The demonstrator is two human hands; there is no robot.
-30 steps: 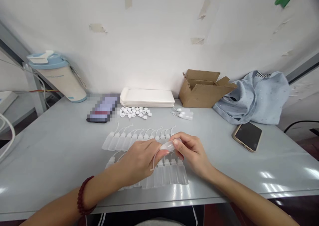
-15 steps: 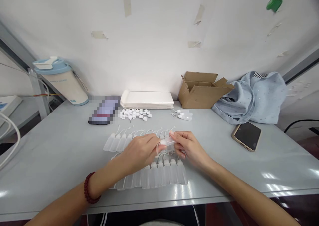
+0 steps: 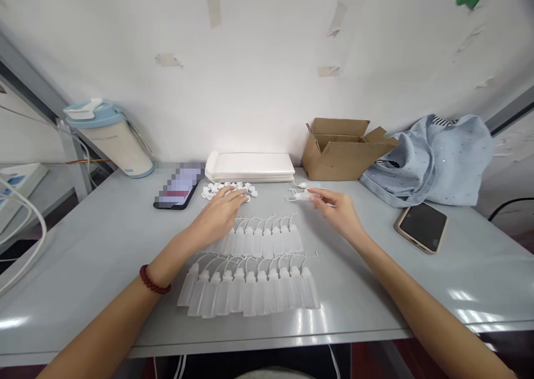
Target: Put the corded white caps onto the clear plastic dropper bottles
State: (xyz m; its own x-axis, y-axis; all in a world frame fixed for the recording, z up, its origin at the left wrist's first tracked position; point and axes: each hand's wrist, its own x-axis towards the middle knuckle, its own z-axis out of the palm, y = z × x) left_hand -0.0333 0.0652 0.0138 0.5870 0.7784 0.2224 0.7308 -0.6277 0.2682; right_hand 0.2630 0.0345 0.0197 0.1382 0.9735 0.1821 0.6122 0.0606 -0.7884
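As I read the head feed, left to right: a blue-lidded tumbler (image 3: 109,139) sits at the back of the grey table (image 3: 83,240), then a phone with a pixelated screen (image 3: 177,187). Left hand (image 3: 219,215) reaches over a loose pile of white caps (image 3: 217,191), fingers slightly spread; can't tell if they're pinching one. Cap count roughly thirty, not exact. Behind the pile, one stack of white trays (image 3: 250,166). Clear plastic bottles with thin nozzles lie in two rows: back row (image 3: 258,241), about nine showing, its left end partly behind the left hand; front row (image 3: 250,290), eleven. Right hand (image 3: 337,212) has fingers loosely together, tips just beside about two small bottles (image 3: 301,196); grip unclear. Further right: one cardboard box (image 3: 342,152), one blue cloth bag (image 3: 429,162), a second phone (image 3: 421,227). Risk: a wrist or palm brushing the back row could shift bottles, and a bump could scatter the loose caps.
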